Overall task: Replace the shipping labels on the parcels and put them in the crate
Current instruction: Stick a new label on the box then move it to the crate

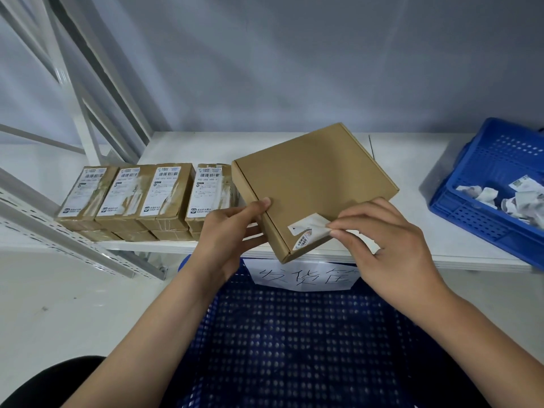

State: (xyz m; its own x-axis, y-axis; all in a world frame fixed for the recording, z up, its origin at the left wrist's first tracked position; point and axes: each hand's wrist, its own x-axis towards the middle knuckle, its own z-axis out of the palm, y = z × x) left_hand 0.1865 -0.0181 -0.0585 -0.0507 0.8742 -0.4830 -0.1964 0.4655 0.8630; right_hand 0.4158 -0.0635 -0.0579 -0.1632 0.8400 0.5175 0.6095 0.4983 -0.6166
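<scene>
We see a white shelf carrying a row of four taped parcels at its left, each with a white label on top, stacked on a lower layer of parcels. At the right end sits a blue bin holding crumpled labels.

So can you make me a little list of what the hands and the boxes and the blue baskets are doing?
left hand: holds the flat brown box by its left edge
right hand: fingers pinch the old label, partly peeled off the box's near corner
box position: tilted, lifted over the white shelf
waiting parcels: row on the left of the shelf, labels on top
blue crate with paper sign: below the hands, no parcels seen inside
blue basket on the right: crumpled label scraps inside
</scene>
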